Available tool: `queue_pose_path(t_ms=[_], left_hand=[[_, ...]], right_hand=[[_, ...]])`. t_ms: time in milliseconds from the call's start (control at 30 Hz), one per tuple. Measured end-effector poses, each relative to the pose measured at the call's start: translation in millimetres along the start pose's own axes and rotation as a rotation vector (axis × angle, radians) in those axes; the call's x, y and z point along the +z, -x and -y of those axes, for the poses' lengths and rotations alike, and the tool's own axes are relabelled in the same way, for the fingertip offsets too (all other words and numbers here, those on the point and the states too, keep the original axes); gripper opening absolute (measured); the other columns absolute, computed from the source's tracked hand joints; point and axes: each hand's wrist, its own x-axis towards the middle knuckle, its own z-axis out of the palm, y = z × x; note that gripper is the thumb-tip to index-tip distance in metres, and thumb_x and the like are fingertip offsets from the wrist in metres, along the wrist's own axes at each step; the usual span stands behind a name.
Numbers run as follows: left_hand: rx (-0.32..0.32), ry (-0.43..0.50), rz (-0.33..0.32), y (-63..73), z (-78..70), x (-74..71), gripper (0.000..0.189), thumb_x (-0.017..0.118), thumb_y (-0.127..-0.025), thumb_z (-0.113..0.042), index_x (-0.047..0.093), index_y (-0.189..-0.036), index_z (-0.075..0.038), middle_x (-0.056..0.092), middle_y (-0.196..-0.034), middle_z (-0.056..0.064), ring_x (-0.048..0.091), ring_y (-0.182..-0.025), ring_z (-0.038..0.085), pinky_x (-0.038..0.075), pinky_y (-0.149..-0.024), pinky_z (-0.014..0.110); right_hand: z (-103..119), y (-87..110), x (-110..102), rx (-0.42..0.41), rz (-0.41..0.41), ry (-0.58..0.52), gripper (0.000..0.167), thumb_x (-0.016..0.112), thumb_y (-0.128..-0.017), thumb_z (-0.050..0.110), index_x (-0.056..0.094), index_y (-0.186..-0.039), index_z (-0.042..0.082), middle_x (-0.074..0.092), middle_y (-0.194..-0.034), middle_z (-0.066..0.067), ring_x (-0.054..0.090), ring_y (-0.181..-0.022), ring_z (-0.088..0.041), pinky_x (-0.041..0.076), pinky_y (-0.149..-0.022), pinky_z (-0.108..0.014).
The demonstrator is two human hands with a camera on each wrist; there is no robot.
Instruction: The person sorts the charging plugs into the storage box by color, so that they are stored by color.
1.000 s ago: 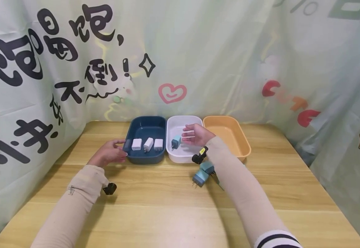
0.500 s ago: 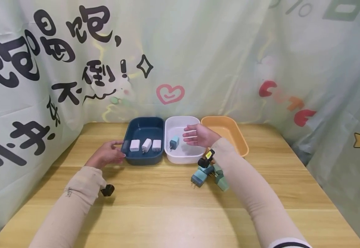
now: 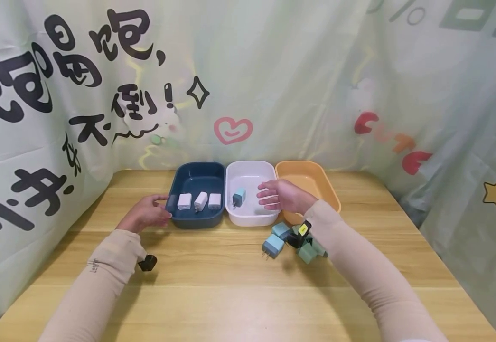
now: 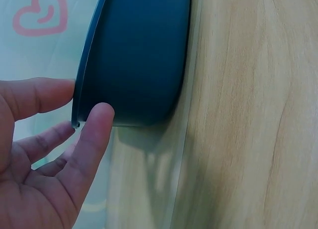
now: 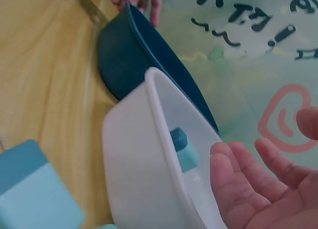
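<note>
My left hand (image 3: 150, 211) is at the left end of the navy blue tray (image 3: 198, 221), relaxed fingers at its rim; the left wrist view shows fingertips (image 4: 68, 92) right at that edge. Three white charger plugs (image 3: 201, 201) lie inside it. Over the right side of the white tray (image 3: 252, 221) my right hand (image 3: 288, 195) hovers, fingers loosely extended and holding nothing. One light blue and dark blue charger plug (image 3: 238, 197) lies in the white tray. Under my right wrist, more blue plugs (image 3: 273, 245) and green plugs (image 3: 307, 252) are piled on the table, partly hidden by the wrist camera.
An orange tray (image 3: 333, 195) stands right of the white one, partly behind my right hand. The three trays sit side by side near the back of the wooden table (image 3: 213, 285). A printed curtain (image 3: 299, 95) hangs behind and at both sides.
My right hand has drifted right and slightly nearer within the white tray's area, uncovering more of the green plugs. My left hand keeps its place at the navy tray.
</note>
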Motion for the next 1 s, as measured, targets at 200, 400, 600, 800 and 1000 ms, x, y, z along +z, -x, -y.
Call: queue_pose_path(t_ms=[200,400,600,800,1000], left_hand=[[0.012,0.006,0.005,-0.6,1.9,-1.0,0.074,0.059,-0.087,0.007,0.019,-0.15,0.005,0.035,-0.136,0.035,0.062,-0.092,0.033,0.056,-0.082,0.041],[0.013,0.004,0.004,-0.6,2.1,-0.8,0.074,0.06,-0.087,0.006,0.02,-0.15,0.005,0.034,-0.136,0.035,0.063,-0.093,0.033,0.057,-0.081,0.041],[0.009,0.008,0.003,0.2,1.6,-0.7,0.075,0.06,-0.087,0.006,0.02,-0.151,0.004,0.033,-0.137,0.035,0.063,-0.092,0.033,0.056,-0.082,0.041],[0.006,0.013,0.004,0.0,1.9,-0.6,0.075,0.059,-0.087,0.007,0.019,-0.15,0.005,0.034,-0.137,0.036,0.062,-0.094,0.034,0.056,-0.083,0.042],[0.007,0.008,0.01,-1.1,1.8,-1.3,0.074,0.059,-0.088,0.006,0.02,-0.15,0.005,0.036,-0.136,0.035,0.064,-0.091,0.029,0.056,-0.082,0.041]], right_hand=[[-7,17.0,5,-0.052,0.012,0.067,0.045,0.037,-0.103,0.019,0.037,-0.14,-0.005,0.052,-0.13,-0.024,0.043,-0.127,-0.045,0.043,-0.102,-0.048],[-16,35.5,6,-0.107,0.054,0.108,0.04,0.039,-0.103,0.015,0.039,-0.135,-0.01,0.061,-0.11,-0.013,0.055,-0.115,-0.04,0.048,-0.096,-0.047],[-27,49.7,3,-0.13,0.085,0.191,0.04,0.04,-0.104,0.018,0.044,-0.131,-0.01,0.058,-0.121,-0.025,0.06,-0.108,-0.035,0.045,-0.098,-0.053],[-41,59.9,-2,-0.089,0.061,0.285,0.041,0.045,-0.102,0.018,0.045,-0.132,-0.01,0.051,-0.129,-0.029,0.054,-0.114,-0.041,0.051,-0.092,-0.047],[-51,67.3,-3,-0.025,0.011,0.373,0.042,0.05,-0.101,0.022,0.049,-0.131,-0.006,0.054,-0.126,-0.022,0.059,-0.102,-0.031,0.054,-0.083,-0.043]])
